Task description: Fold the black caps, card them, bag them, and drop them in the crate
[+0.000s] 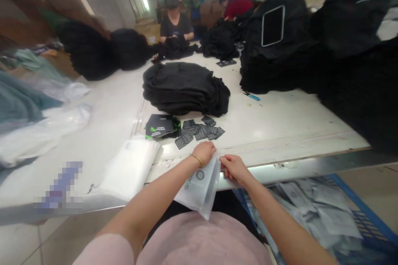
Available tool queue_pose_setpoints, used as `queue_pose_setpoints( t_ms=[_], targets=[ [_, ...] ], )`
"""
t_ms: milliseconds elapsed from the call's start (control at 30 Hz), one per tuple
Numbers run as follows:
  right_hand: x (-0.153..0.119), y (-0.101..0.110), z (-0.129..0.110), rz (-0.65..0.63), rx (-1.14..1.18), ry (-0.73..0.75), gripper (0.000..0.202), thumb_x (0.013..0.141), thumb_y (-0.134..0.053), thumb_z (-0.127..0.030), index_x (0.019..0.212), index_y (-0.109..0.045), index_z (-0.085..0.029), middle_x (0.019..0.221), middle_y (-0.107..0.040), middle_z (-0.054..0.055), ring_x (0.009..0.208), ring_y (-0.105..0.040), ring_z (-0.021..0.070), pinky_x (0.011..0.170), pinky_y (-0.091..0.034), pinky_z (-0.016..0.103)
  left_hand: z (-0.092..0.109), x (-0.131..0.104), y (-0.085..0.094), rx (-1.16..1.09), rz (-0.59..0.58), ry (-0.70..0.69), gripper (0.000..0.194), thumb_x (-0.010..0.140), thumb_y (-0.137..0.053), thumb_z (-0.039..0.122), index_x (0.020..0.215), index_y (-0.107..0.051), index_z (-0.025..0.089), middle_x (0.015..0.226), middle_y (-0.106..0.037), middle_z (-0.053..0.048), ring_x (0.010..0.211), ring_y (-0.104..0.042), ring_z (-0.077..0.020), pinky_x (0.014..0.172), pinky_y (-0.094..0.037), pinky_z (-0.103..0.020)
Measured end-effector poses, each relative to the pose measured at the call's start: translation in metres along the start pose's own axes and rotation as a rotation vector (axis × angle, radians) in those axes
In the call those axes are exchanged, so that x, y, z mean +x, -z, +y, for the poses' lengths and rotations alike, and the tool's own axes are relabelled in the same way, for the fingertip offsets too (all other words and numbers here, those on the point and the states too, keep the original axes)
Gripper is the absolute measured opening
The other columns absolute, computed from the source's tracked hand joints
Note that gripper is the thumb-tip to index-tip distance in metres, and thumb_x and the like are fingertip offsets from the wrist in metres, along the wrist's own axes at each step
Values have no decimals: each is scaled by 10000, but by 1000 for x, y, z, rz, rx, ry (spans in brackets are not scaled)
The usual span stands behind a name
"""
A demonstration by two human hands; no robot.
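A frosted plastic bag (202, 190) with printed lettering and a round dark mark hangs at the table's front edge. My left hand (204, 153), with a yellow bangle at the wrist, is closed on the bag's upper edge. My right hand (234, 168) pinches the bag's other top corner, fingers curled together. Just beyond my hands lie several small dark printed tags (202, 130). Beside them is a pile of black and green cards (160, 126). A stack of folded black garments (183, 87) stands behind these.
Flat plastic bags (132, 165) lie at the left. A blue crate (367, 223) of packed bags stands low at right. A tablet (273, 26) leans on tall black garment piles (280, 66); a blue cutter (251, 96) lies before them. A co-worker (175, 25) handles black cloth across the table.
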State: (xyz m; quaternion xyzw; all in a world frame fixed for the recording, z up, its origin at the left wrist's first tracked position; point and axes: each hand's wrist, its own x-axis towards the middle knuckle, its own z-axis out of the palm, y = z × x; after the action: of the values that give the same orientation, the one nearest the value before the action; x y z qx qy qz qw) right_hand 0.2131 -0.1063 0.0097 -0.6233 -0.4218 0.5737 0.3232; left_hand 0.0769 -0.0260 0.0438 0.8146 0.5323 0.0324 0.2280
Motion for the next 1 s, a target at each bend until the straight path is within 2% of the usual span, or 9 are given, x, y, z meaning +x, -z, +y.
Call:
queue_pose_setpoints(
  t_ms=[67,167,300,367,600,733,900,967,1000],
  targets=[
    [-22,-7,13,-56,-3,-44,242,696,-565,-313,507,-525,-168,286,-419,-63,209,-321,60,230,-182,168,-2,4,6,7,10,14,323,883,-315,211,956,-607,94,970,-640,-138,914,-581,-211,808,-422,-316],
    [-43,-15,22,-53,38,-83,229,697,-541,-338,540,-538,-171,388,-524,-35,251,-397,70,239,-226,176,0,2,15,-21,-93,-96,260,858,-401,257,942,-624,153,958,-657,-68,885,-585,-174,780,-420,-252],
    [-33,-13,13,46,121,-75,253,736,-481,-376,582,-510,-178,481,-559,-24,309,-445,66,282,-299,180,3,-11,13,-17,-373,-364,192,778,-499,243,866,-665,204,838,-679,-8,771,-583,-144,699,-408,-205],
    [-23,-10,6,57,145,-63,266,741,-478,-396,588,-503,-180,440,-516,-39,308,-437,68,293,-306,182,1,-18,8,1,-389,-374,195,774,-493,247,842,-670,201,788,-675,-8,719,-571,-142,658,-399,-209],
    [-5,-15,-4,-2,151,-25,248,714,-529,-404,603,-480,-187,316,-384,-88,262,-298,50,284,-189,179,-10,-23,0,-58,-243,-253,211,795,-483,303,798,-659,186,737,-656,2,691,-561,-137,625,-392,-208],
    [-16,-25,-4,-102,141,-32,208,708,-530,-344,580,-456,-197,320,-353,-99,270,-287,47,291,-161,176,-17,-17,7,-74,-81,-100,163,771,-523,281,751,-649,180,766,-662,6,736,-573,-132,672,-400,-200],
    [-54,-21,15,-166,66,-54,142,668,-575,-254,563,-515,-180,425,-494,-55,303,-365,55,304,-214,183,-33,-9,26,-56,181,160,278,852,-376,282,867,-616,142,883,-652,-76,823,-574,-182,721,-405,-262],
    [-66,-10,19,-74,41,-37,81,666,-600,-249,677,-584,-170,597,-609,-7,429,-479,78,374,-331,188,-22,-11,27,-110,255,203,267,847,-387,302,847,-605,148,841,-643,-63,795,-570,-182,700,-402,-264],
    [-71,-4,18,-9,47,0,164,664,-621,-255,804,-608,-172,761,-654,24,556,-547,100,456,-404,199,-9,-13,26,-162,270,178,260,843,-398,320,823,-600,157,800,-635,-44,765,-565,-173,683,-400,-258]
  ],
)
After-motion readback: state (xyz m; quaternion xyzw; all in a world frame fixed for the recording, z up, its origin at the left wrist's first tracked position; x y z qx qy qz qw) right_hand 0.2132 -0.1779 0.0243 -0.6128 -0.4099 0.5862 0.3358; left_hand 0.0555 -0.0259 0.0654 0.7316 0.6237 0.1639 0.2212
